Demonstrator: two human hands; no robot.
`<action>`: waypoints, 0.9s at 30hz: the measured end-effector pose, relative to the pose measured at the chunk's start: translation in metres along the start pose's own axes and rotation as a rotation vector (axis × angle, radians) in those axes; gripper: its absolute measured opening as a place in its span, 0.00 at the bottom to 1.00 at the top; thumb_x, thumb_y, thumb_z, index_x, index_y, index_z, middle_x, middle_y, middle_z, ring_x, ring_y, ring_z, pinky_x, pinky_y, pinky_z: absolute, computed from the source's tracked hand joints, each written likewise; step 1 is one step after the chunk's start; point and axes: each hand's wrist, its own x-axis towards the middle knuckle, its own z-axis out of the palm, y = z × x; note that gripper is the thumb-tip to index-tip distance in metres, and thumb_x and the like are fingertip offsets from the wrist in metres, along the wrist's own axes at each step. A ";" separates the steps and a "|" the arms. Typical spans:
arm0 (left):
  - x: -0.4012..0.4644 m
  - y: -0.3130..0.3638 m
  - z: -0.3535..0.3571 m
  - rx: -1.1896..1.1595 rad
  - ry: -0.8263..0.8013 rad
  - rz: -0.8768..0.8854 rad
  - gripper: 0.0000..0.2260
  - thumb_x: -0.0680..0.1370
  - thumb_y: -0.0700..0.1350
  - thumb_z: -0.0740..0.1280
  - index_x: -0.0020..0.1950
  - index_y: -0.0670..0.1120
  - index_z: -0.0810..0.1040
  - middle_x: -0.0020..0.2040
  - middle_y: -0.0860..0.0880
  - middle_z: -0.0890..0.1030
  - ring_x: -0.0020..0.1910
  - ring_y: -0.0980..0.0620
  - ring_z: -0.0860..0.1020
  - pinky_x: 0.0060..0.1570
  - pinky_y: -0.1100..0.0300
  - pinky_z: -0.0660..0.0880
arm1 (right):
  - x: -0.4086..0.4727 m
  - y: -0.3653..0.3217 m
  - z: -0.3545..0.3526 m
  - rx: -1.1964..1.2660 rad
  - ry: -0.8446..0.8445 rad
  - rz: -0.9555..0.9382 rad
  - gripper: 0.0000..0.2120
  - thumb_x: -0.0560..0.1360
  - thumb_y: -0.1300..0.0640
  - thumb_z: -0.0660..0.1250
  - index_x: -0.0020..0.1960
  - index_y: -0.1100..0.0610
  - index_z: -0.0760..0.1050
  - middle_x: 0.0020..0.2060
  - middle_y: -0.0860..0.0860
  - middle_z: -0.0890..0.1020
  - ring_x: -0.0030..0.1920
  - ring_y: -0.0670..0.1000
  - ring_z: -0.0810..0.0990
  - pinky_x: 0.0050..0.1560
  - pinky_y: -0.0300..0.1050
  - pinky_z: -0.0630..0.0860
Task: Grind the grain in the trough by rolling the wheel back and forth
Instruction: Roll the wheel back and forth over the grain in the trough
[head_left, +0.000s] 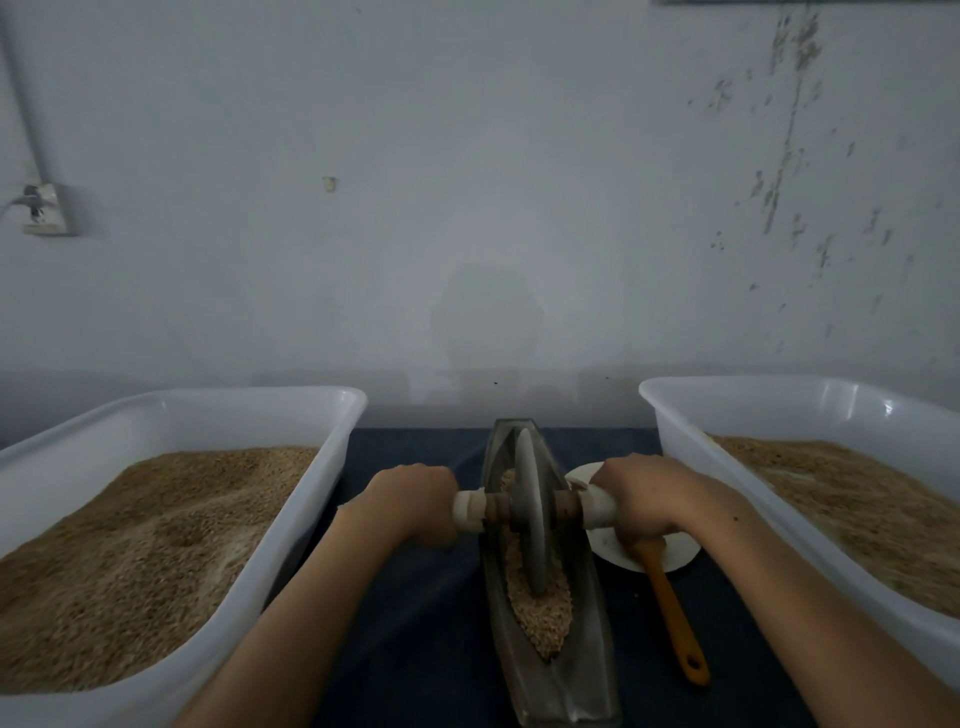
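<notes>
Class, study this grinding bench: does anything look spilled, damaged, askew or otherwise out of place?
Nothing on the bench looks spilled: the grain lies inside the trough, and the wheel stands upright in it. The one damaged thing is the wall behind, upper right, where paint is scuffed and flaking in patches.

Dull metal trough (550, 670) (perhaps iron)

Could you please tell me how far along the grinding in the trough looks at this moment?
Done: the trough is loaded with grain. In hand: the left hand and right hand grip the axle handles, and the wheel stands upright in the grain near mid-trough. Left: the grain looks mostly whole and coarse, so much rolling probably remains. The two side tubs also hold grain.
</notes>
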 end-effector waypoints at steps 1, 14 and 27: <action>-0.001 0.000 -0.001 0.005 -0.006 0.003 0.15 0.73 0.48 0.71 0.58 0.47 0.75 0.46 0.51 0.76 0.45 0.52 0.75 0.48 0.58 0.73 | 0.000 0.001 0.000 0.013 -0.010 -0.003 0.14 0.72 0.57 0.70 0.56 0.52 0.75 0.47 0.50 0.79 0.47 0.49 0.79 0.45 0.41 0.73; -0.003 0.005 0.014 0.048 0.445 -0.018 0.06 0.77 0.49 0.63 0.52 0.50 0.74 0.48 0.50 0.79 0.47 0.50 0.78 0.42 0.58 0.67 | 0.010 -0.004 0.021 -0.035 0.462 0.005 0.08 0.75 0.59 0.64 0.45 0.47 0.68 0.47 0.48 0.80 0.47 0.50 0.78 0.49 0.45 0.74; -0.003 -0.005 0.002 -0.121 -0.122 0.014 0.07 0.73 0.43 0.70 0.49 0.46 0.75 0.49 0.46 0.81 0.43 0.51 0.77 0.49 0.57 0.75 | -0.002 -0.008 -0.003 -0.131 0.113 -0.018 0.10 0.72 0.58 0.68 0.52 0.50 0.74 0.36 0.46 0.72 0.41 0.48 0.75 0.42 0.42 0.71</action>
